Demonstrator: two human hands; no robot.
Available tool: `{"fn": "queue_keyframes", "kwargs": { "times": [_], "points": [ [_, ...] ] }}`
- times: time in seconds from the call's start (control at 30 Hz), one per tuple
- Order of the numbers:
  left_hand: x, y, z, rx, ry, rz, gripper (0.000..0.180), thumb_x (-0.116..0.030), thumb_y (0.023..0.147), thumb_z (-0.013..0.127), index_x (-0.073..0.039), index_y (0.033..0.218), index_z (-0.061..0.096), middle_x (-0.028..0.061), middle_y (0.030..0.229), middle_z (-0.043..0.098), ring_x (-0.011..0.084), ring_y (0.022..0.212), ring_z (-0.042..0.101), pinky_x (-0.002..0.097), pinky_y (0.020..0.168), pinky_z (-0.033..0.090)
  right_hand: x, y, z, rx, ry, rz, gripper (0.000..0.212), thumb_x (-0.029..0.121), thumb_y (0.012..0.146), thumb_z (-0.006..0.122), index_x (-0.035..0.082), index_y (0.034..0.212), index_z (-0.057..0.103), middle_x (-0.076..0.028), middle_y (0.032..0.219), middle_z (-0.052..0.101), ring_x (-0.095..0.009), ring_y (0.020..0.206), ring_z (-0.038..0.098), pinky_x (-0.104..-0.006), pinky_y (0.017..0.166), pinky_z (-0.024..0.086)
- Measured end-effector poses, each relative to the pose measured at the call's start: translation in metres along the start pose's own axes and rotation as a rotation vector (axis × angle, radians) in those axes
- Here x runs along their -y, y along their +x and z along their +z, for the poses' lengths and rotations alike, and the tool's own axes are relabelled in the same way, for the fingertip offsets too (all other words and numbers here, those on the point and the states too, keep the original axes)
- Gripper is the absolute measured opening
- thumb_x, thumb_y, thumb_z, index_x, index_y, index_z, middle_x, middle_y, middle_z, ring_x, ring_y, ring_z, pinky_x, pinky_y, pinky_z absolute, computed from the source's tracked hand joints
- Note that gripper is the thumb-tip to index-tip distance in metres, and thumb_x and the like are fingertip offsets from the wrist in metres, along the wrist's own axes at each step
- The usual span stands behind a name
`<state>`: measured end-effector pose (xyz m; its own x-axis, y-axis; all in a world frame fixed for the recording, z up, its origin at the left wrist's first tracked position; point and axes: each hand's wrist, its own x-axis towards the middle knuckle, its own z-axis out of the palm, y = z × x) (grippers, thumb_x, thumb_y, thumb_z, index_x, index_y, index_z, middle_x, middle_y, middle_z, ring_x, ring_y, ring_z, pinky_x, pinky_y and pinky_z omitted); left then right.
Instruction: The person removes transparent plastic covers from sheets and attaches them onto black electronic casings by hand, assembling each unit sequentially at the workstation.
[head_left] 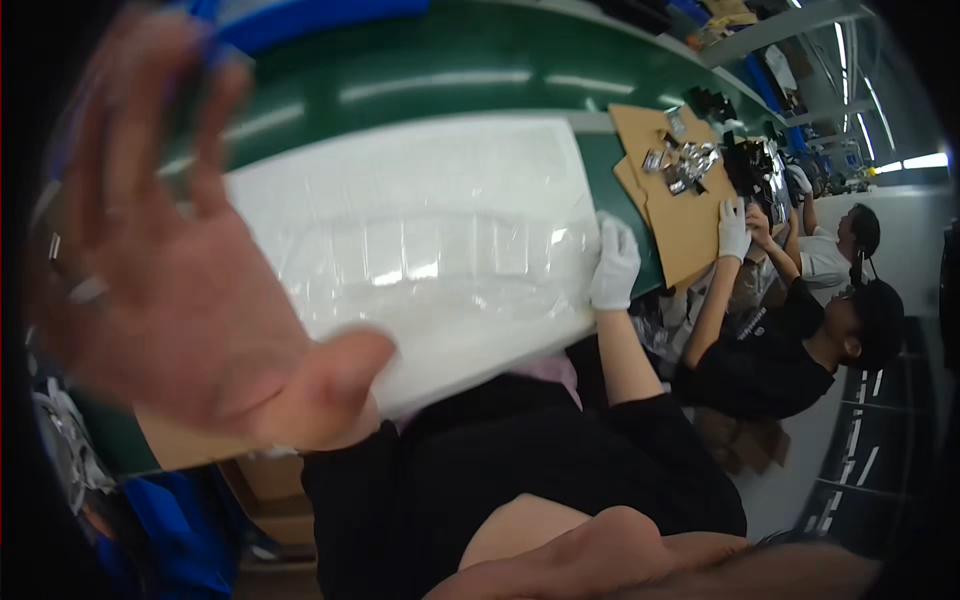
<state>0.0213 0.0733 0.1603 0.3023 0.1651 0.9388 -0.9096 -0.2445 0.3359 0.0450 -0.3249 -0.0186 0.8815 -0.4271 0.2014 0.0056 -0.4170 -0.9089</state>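
Note:
Large and blurred, my bare left hand (190, 310) is raised close to the camera, its fingers spread and a ring on one of them. Nothing shows in its grasp. Below and behind it lies a wide, flat white tray (470, 180) with a row of glossy, clear, raised pockets along its middle. The left hand covers part of the tray's left side. My right hand (615, 265), in a white glove, has its fingers curled at the tray's right edge.
A green worktable (440, 80) stretches under the tray. Cardboard sheets (665, 215) on the right bear several silver packets (690, 165). Beside them a co-worker in a black shirt (760, 350) works with one gloved hand; another person sits beyond. Blue bins (320, 22) stand at the far side.

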Motion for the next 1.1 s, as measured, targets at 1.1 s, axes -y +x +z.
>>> {"fn": "queue_keyframes", "kwargs": {
  "times": [1.1],
  "points": [
    [-0.04, -0.068, -0.003, -0.346, 0.08, -0.172, 0.048, -0.037, 0.099, 0.044, -0.02, 0.143, 0.047, 0.0116, 0.145, 0.049, 0.0365, 0.142, 0.04, 0.0571, 0.123, 0.022, -0.001, -0.014, -0.007, 0.053, -0.108, 0.038, 0.027, 0.022, 0.104, 0.056, 0.001, 0.113, 0.07, 0.002, 0.08, 0.062, -0.003, 0.057, 0.044, -0.0169, 0.054, 0.037]
  ]
}}
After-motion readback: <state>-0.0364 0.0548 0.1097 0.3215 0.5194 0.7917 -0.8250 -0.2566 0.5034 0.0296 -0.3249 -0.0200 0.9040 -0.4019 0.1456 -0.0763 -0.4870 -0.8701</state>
